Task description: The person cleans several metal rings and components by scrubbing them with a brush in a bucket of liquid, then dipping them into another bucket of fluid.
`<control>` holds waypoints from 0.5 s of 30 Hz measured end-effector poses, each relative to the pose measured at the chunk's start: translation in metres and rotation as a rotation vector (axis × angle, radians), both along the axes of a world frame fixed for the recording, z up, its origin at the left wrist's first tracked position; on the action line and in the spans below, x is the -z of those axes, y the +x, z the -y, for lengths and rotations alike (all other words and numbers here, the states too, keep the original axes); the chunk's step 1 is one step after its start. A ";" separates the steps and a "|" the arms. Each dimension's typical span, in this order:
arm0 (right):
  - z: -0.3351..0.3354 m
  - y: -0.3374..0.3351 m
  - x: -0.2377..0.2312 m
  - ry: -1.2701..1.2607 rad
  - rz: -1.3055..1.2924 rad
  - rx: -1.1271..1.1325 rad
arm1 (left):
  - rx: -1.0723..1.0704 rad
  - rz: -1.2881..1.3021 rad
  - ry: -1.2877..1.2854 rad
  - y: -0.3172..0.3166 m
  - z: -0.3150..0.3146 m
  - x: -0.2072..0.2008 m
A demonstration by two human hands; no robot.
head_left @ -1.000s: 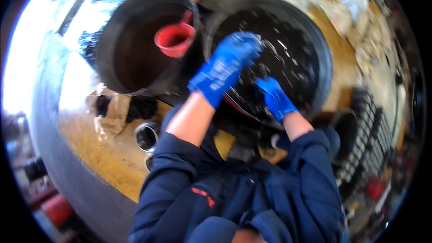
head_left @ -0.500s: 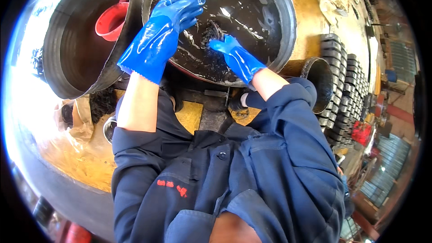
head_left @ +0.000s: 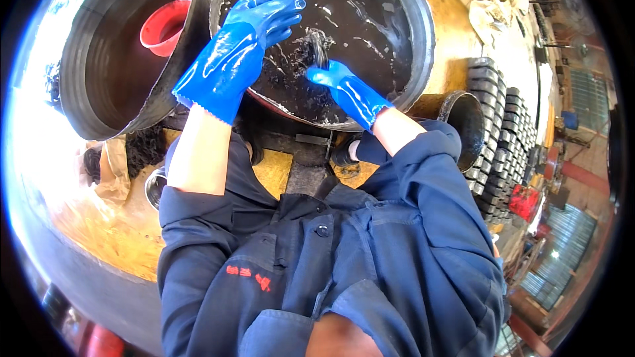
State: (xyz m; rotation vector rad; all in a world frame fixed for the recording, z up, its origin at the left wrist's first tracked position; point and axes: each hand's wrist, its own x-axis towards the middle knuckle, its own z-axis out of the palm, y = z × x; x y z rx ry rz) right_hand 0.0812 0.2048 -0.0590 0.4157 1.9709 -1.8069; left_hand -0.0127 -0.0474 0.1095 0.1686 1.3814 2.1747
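Note:
A large round tub (head_left: 423, 33) of dark, shiny liquid (head_left: 370, 59) lies in front of me. My left hand (head_left: 254, 26), in a long blue rubber glove, hovers over the tub's left side, fingers stretched out and slightly bent, with nothing visible in it. Wearing a matching glove, my right hand (head_left: 340, 82) is over the near middle of the tub. It grips a wet, glossy black bundle of strands (head_left: 319, 46) that rises from the liquid's surface. More dark stringy matter (head_left: 288, 69) floats between the two hands. The right fingers' undersides are hidden.
To the left stands a deep dark bucket (head_left: 92, 59) with a red scoop (head_left: 162, 30) in it. Black strands (head_left: 145, 145) and brown paper (head_left: 112, 172) lie nearer. On the right are a dark cylinder (head_left: 463, 125), stacked black blocks (head_left: 486, 106) and crumpled paper sacks (head_left: 493, 0).
The black bundle in my right hand stands higher and shows more of its length. My right hand has shifted slightly nearer me. The left hand has barely moved.

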 end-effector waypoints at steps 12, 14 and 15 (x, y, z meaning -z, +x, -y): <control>0.015 -0.017 -0.038 -0.067 0.015 -0.131 | 0.000 0.039 -0.011 0.003 0.008 0.008; 0.045 -0.002 -0.118 0.212 0.055 -0.237 | -0.029 0.014 -0.044 0.009 0.021 0.003; 0.039 0.000 -0.123 0.228 0.090 -0.236 | -0.019 0.032 -0.055 0.009 0.016 0.001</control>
